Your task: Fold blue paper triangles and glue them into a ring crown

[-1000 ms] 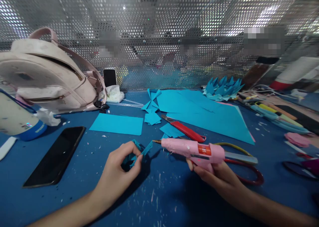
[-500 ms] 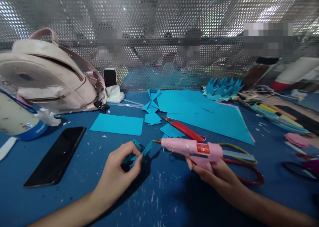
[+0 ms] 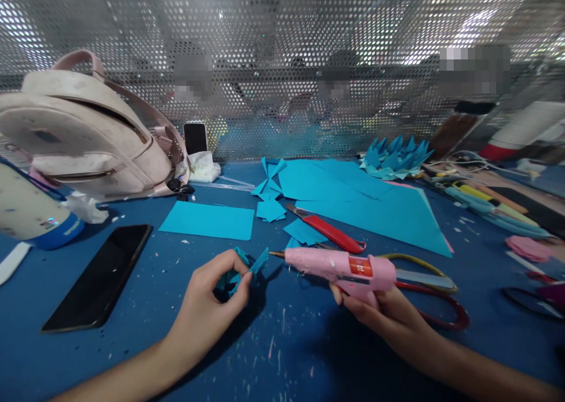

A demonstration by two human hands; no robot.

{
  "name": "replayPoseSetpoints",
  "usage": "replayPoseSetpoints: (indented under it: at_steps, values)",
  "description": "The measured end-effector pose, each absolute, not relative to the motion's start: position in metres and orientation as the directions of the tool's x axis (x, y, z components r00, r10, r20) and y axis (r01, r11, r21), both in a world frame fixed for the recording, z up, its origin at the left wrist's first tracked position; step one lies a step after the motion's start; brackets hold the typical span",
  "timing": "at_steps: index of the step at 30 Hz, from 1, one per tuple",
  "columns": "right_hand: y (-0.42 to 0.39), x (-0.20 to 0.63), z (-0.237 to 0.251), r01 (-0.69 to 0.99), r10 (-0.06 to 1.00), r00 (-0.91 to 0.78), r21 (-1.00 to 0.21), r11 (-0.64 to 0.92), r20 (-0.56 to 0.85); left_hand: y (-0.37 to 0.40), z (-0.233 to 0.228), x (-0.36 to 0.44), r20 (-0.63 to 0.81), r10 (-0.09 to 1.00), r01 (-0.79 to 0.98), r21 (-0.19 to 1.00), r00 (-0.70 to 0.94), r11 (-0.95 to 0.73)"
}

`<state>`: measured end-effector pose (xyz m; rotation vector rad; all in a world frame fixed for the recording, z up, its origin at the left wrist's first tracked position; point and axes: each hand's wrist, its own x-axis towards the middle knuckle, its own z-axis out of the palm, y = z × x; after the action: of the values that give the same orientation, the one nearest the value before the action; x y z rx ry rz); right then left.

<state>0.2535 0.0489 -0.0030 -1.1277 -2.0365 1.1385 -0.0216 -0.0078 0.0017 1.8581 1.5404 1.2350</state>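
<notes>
1. a small, folded piece of bright blue paper [image 3: 259,263] is pinched between thumb and forefinger of the left hand [image 3: 202,296] above the dark blue bench [image 3: 260,361], seemingly so one narrow end is left exposed.
2. a pink plastic glue gun [image 3: 338,263] is gripped by its handle in the right hand [image 3: 392,315], its pointed metal nozzle [image 3: 278,254] aimed at that end, apparently for precision; whether contact is made cannot be told.
3. a red-handled craft cutter [image 3: 333,232] is laid beyond, probably for easy reach.
</notes>
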Motion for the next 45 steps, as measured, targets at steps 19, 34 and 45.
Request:
replayPoseSetpoints:
  at_steps: [19,34,45]
  values:
    - [0.0487,0.252,0.001,0.398,0.846,-0.53,-0.865,0.306,0.055,-0.0065,0.0004,-0.0221,0.371,0.929,0.55,0.78,-0.02,-0.299]
    - [0.0498,0.2496,0.0041,0.386,0.828,-0.554,-0.854,0.35,0.089,-0.0064,0.0002,-0.022,0.351,0.936,0.536,0.797,-0.036,-0.279]
    - [0.0532,0.2454,0.0041,0.381,0.836,-0.528,-0.838,0.39,0.149,-0.0063,0.0001,-0.0226,0.347,0.938,0.512,0.809,-0.022,-0.288]
